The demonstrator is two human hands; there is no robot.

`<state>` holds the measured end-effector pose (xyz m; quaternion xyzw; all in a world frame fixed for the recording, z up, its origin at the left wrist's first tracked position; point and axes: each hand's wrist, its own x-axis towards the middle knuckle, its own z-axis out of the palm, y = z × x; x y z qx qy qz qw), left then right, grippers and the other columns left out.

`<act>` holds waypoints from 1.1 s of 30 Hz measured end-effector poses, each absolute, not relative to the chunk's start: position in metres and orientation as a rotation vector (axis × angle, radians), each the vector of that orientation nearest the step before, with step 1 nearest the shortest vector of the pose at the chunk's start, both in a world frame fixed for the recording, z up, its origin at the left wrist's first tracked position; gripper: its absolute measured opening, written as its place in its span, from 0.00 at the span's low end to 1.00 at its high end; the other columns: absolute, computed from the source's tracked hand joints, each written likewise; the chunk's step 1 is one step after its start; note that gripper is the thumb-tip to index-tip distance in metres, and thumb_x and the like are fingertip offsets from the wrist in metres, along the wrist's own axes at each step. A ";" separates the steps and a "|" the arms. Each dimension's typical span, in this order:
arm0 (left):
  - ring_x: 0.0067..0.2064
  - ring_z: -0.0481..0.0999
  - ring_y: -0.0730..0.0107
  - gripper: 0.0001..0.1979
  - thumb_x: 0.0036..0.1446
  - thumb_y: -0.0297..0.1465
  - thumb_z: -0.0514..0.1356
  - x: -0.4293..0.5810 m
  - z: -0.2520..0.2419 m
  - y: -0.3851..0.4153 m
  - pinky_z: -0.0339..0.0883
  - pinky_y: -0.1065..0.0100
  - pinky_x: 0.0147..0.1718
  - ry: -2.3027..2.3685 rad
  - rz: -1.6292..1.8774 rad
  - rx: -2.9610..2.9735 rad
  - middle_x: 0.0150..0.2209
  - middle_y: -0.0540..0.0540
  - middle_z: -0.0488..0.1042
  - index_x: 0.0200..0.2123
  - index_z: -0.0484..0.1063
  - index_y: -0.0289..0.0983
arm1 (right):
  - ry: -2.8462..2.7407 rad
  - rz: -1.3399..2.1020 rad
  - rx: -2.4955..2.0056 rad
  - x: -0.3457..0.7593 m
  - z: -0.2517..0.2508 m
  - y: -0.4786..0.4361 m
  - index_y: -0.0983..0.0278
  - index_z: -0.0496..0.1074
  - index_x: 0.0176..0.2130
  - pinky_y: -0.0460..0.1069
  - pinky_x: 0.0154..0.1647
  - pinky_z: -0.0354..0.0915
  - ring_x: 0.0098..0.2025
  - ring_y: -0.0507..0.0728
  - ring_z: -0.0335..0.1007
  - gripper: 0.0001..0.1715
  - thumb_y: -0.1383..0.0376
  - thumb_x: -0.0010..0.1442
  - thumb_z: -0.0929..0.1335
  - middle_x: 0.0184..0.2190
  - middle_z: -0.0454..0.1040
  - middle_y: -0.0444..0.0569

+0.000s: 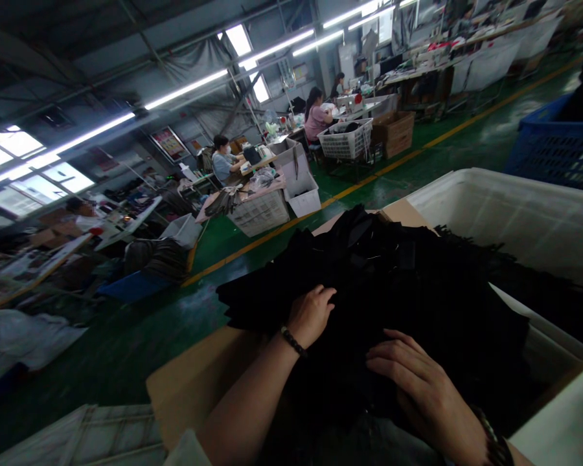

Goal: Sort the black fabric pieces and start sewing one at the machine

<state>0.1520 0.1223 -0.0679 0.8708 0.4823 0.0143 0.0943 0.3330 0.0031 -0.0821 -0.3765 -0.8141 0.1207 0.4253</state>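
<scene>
Rests the right hand [420, 382] unclenched on black cloth [418, 285] at lower right of the frame, with fingers stretched out and nothing visibly grasped. Bends the left hand [315, 317] onto the same cloth near the centre; cannot tell whether pinching a layer or only touching. Wears 1 dark bracelet [293, 342] on each wrist. Finds the cloth heaped from the centre toward the right, over a cardboard box [199, 382] with 1 flap jutting out at lower left of centre. Has just beside the heap, at right, a white bin [525, 207] with more black pieces [558, 291] inside, and a blue crate [539, 152] at upper right. Faces, beyond a yellow floor line [252, 245], 2 people in pink [317, 122] and light blue [222, 167] tops, seated at worktables
</scene>
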 end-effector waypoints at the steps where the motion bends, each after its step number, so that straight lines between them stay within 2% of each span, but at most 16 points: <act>1: 0.39 0.71 0.72 0.10 0.56 0.26 0.54 0.153 -0.069 0.122 0.65 0.73 0.36 1.422 0.032 2.594 0.39 0.50 0.70 0.41 0.68 0.41 | -2.038 0.301 -0.944 0.333 -0.082 0.003 0.64 0.63 0.43 0.58 0.50 0.61 0.39 0.52 0.68 0.16 0.76 0.59 0.56 0.36 0.70 0.49; 3: 0.38 0.71 0.73 0.07 0.57 0.26 0.52 0.154 -0.069 0.122 0.64 0.74 0.36 1.432 0.029 2.616 0.36 0.50 0.69 0.35 0.70 0.40 | -2.042 0.300 -0.953 0.333 -0.081 0.003 0.64 0.63 0.43 0.58 0.50 0.61 0.38 0.52 0.68 0.15 0.76 0.59 0.56 0.35 0.71 0.49; 4: 0.38 0.70 0.72 0.07 0.57 0.27 0.53 0.154 -0.069 0.121 0.64 0.73 0.36 1.443 0.046 2.627 0.36 0.50 0.69 0.34 0.70 0.39 | -2.042 0.302 -0.958 0.333 -0.081 0.003 0.64 0.63 0.43 0.57 0.49 0.61 0.38 0.52 0.68 0.16 0.76 0.59 0.55 0.35 0.71 0.49; 6: 0.39 0.69 0.71 0.07 0.56 0.30 0.56 0.155 -0.069 0.119 0.64 0.72 0.38 1.450 0.086 2.651 0.37 0.49 0.68 0.39 0.69 0.40 | -2.041 0.306 -0.964 0.333 -0.082 0.002 0.63 0.63 0.43 0.57 0.49 0.61 0.38 0.52 0.68 0.16 0.76 0.59 0.55 0.35 0.71 0.49; 8: 0.40 0.68 0.68 0.13 0.52 0.32 0.60 0.156 -0.070 0.117 0.65 0.69 0.39 1.446 0.080 2.681 0.39 0.48 0.67 0.43 0.68 0.41 | -2.040 0.310 -0.965 0.333 -0.083 0.002 0.63 0.63 0.43 0.57 0.49 0.61 0.39 0.52 0.68 0.17 0.76 0.59 0.55 0.36 0.71 0.49; 12: 0.39 0.68 0.69 0.07 0.49 0.23 0.59 0.158 -0.076 0.116 0.64 0.68 0.39 1.492 0.073 2.686 0.37 0.48 0.66 0.33 0.70 0.39 | -2.038 0.308 -0.975 0.333 -0.085 0.002 0.63 0.64 0.43 0.57 0.50 0.61 0.40 0.52 0.68 0.15 0.75 0.59 0.56 0.36 0.71 0.49; 15: 0.39 0.68 0.70 0.06 0.47 0.22 0.60 0.157 -0.076 0.116 0.64 0.69 0.40 1.445 0.214 2.614 0.37 0.49 0.67 0.30 0.68 0.36 | -2.052 0.304 -0.978 0.333 -0.085 0.002 0.63 0.64 0.42 0.57 0.49 0.62 0.39 0.53 0.68 0.15 0.75 0.59 0.56 0.36 0.71 0.49; 18: 0.36 0.70 0.69 0.06 0.46 0.25 0.63 0.151 -0.069 0.114 0.65 0.69 0.37 1.420 0.238 2.526 0.34 0.49 0.70 0.29 0.68 0.36 | -2.058 0.295 -0.972 0.334 -0.083 0.002 0.64 0.64 0.42 0.58 0.49 0.62 0.39 0.53 0.68 0.17 0.77 0.58 0.55 0.36 0.71 0.49; 23: 0.36 0.72 0.64 0.09 0.44 0.33 0.66 0.138 -0.049 0.110 0.63 0.65 0.38 1.494 0.041 2.536 0.32 0.48 0.73 0.30 0.71 0.37 | -2.054 0.319 -0.971 0.335 -0.081 0.006 0.63 0.64 0.43 0.58 0.49 0.62 0.39 0.53 0.68 0.16 0.75 0.59 0.56 0.36 0.71 0.50; 25: 0.38 0.72 0.63 0.08 0.47 0.35 0.64 0.132 -0.040 0.110 0.62 0.65 0.39 1.462 -0.027 2.559 0.33 0.48 0.74 0.29 0.71 0.37 | -2.051 0.319 -0.967 0.335 -0.080 0.008 0.63 0.64 0.43 0.57 0.49 0.62 0.39 0.53 0.68 0.16 0.75 0.59 0.56 0.36 0.71 0.49; 28: 0.39 0.71 0.68 0.04 0.55 0.30 0.57 0.125 -0.031 0.112 0.61 0.68 0.39 1.341 -0.064 2.550 0.33 0.50 0.74 0.31 0.72 0.37 | -2.044 0.312 -0.968 0.338 -0.077 0.010 0.63 0.63 0.42 0.56 0.49 0.63 0.39 0.52 0.68 0.17 0.77 0.57 0.55 0.35 0.71 0.49; 30: 0.38 0.71 0.70 0.06 0.57 0.27 0.54 0.125 -0.026 0.111 0.60 0.68 0.39 1.312 -0.027 2.611 0.33 0.50 0.74 0.32 0.71 0.37 | -2.054 0.332 -0.961 0.339 -0.075 0.011 0.63 0.63 0.42 0.56 0.49 0.62 0.39 0.52 0.68 0.19 0.78 0.56 0.54 0.35 0.71 0.49; 33: 0.36 0.70 0.70 0.08 0.58 0.28 0.53 0.134 -0.021 0.108 0.58 0.66 0.39 1.292 0.064 2.791 0.31 0.49 0.73 0.32 0.71 0.38 | -2.095 0.395 -0.923 0.341 -0.070 0.013 0.62 0.63 0.41 0.56 0.50 0.61 0.39 0.51 0.68 0.20 0.79 0.56 0.54 0.36 0.70 0.48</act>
